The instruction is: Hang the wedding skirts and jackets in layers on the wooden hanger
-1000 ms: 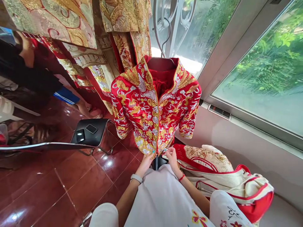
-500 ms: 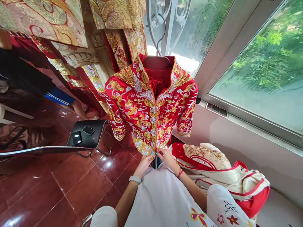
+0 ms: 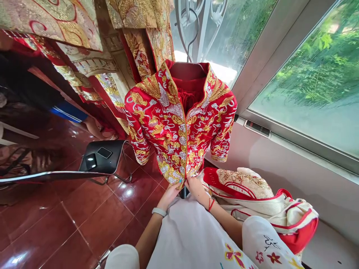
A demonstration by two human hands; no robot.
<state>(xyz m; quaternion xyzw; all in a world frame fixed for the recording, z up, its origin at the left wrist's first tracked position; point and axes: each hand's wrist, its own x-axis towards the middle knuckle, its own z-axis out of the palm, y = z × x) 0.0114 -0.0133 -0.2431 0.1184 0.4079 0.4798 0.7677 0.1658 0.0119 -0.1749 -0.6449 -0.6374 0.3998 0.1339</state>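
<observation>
We've got the red embroidered jacket point(image 3: 171, 127) mid-scene, hanging from its hanger point(image 3: 188, 69). Our left hand point(image 3: 171, 193) pinches the near front hem, thumb on top; our right hand point(image 3: 196, 188), fingers curled, meets it alongside, its grip hidden from us. A cream-and-red garment point(image 3: 246, 203) lies right.

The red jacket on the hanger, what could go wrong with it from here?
The left hand and right hand are low on the front of the red jacket, so a hard downward pull might shift it on its hanger. The red bracelet on the right wrist could also snag a thread if it brushes the gold and silver embroidery.
</observation>
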